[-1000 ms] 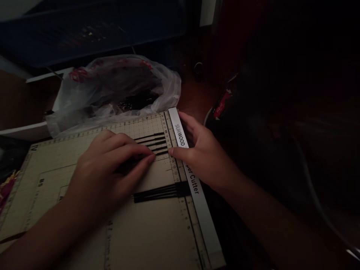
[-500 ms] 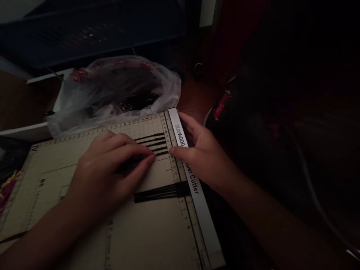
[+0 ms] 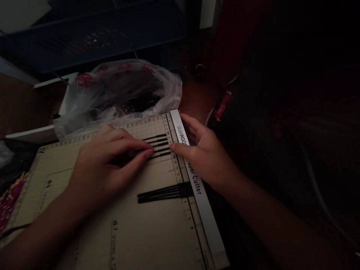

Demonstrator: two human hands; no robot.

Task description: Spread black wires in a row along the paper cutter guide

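Observation:
A cream paper cutter board (image 3: pixel 157 232) printed with grid lines and rulers lies before me, with a white bar labelled "Paper Cutter" (image 3: pixel 206 221) along its right side. Several thin black strands (image 3: pixel 161 144) with thicker ends lie side by side on its upper part. Over them my left hand (image 3: pixel 112 153) is closed, thumb and forefinger pinched together at a strand. My right hand (image 3: pixel 204 153) clasps the bar, thumb on top near the strand ends and fingers over the outer edge. Lower down lies a second black bundle (image 3: pixel 160 193), joined in a wide band at the right, with small pale tips at the left.
A crumpled clear plastic bag (image 3: pixel 171 86) with red print stands open behind the board, dark things inside. Behind it is a dark blue bin (image 3: pixel 112 41). Magenta and gold material (image 3: pixel 11 202) lies at the left edge. A pale cable (image 3: pixel 315 183) runs down the right.
My left thumb and forefinger have shifted slightly back from the strand ends, showing more of the strands. My right hand keeps its place on the bar. The whole view has shifted a little.

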